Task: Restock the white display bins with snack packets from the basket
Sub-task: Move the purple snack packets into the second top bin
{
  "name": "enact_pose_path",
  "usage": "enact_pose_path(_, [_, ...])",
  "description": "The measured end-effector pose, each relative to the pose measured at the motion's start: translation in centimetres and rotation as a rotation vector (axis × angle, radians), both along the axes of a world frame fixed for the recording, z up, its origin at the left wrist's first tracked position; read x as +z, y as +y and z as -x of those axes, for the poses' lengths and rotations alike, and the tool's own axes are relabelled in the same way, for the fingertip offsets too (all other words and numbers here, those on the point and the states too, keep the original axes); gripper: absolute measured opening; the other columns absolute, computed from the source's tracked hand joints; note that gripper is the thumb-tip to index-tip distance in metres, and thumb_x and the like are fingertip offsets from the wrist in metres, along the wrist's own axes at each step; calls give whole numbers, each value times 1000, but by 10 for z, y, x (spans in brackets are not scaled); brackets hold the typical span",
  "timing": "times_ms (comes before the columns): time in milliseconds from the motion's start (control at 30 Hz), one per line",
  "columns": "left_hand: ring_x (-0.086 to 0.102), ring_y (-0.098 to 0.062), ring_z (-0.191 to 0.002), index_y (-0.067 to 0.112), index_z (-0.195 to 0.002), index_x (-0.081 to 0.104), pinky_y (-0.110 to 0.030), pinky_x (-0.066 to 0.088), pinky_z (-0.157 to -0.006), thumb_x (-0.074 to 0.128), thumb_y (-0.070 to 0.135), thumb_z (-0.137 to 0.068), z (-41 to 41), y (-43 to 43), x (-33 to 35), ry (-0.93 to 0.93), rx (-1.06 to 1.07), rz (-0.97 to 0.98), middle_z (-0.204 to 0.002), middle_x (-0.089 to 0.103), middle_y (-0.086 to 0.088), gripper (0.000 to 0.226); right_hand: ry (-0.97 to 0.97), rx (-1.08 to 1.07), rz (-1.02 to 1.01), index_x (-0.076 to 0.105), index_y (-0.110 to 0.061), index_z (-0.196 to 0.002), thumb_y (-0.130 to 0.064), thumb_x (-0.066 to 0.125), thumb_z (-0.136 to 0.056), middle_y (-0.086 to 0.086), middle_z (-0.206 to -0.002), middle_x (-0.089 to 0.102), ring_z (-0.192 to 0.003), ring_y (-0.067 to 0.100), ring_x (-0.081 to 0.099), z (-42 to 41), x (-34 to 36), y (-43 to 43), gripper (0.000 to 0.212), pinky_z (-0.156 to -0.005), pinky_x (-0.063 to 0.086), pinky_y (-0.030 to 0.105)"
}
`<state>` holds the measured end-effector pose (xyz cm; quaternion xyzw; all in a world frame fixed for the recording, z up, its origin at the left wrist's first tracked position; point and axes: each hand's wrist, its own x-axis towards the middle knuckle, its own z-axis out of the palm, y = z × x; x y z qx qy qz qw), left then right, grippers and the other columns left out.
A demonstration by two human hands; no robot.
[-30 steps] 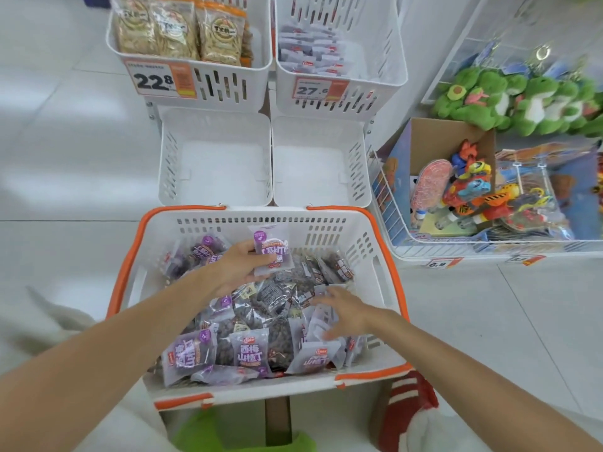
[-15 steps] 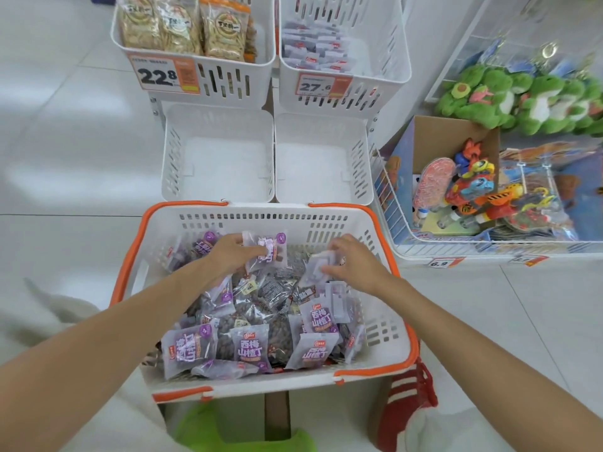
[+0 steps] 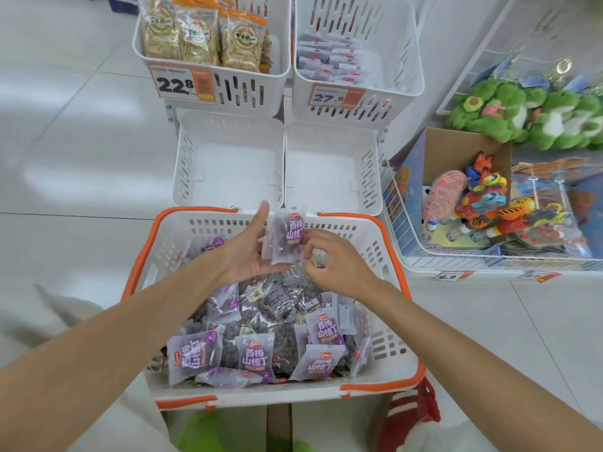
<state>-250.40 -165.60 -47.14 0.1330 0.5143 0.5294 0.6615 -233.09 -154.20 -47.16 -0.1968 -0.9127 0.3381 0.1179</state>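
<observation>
A white basket with orange rim (image 3: 140,256) sits in front of me, filled with several purple snack packets (image 3: 254,353). My left hand (image 3: 244,252) and my right hand (image 3: 329,262) together hold upright purple snack packets (image 3: 287,238) above the basket's far edge. The left palm backs the packets and the right fingers pinch their right side. Behind the basket stand two empty white display bins, left (image 3: 228,171) and right (image 3: 329,171).
Above them, one upper bin (image 3: 208,93) holds seed bags with a 22.8 price tag, another (image 3: 355,102) holds small white packets, tagged 27.6. To the right, a wire bin (image 3: 489,259) holds toys, with green plush toys (image 3: 528,115) behind it.
Both hands have risen from the packet pile and met at the basket's far edge. The right hand brought its packets to those in the left hand.
</observation>
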Motion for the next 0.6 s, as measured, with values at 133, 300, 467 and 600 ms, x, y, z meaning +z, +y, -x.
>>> enact_pose_path(133, [68,-31,-109,10,-130,53,-43,51,-99,51,47,-95,-9,7,11,127,51,-11,-123,66,-19,52,68,-245,244,56,-18,-85,-40,73,-81,-9,-87,61,-84,11,60,6,2,1,28,-78,49,35])
enact_pose_path(300, [63,-25,-107,0,-124,58,-34,53,-95,52,56,-90,-5,11,15,332,-72,25,-112,69,-14,66,-17,-279,372,44,-20,-141,-31,79,-82,-3,-122,57,-101,13,58,9,6,11,70,-76,51,17])
enact_pose_path(467, [63,-19,-94,8,-117,61,-25,49,-85,72,40,-82,-3,13,24,576,-329,-88,-101,69,-3,49,34,-180,539,25,-32,-150,-19,84,-77,-2,-127,55,-102,14,66,8,26,25,94,-78,56,22])
enact_pose_path(600, [66,-4,-94,25,-116,52,-13,50,-73,87,19,-73,-5,34,34,832,-306,-151,-102,68,10,56,34,-116,545,37,-24,-148,-10,84,-75,5,-125,57,-86,7,70,16,47,36,88,-76,55,21])
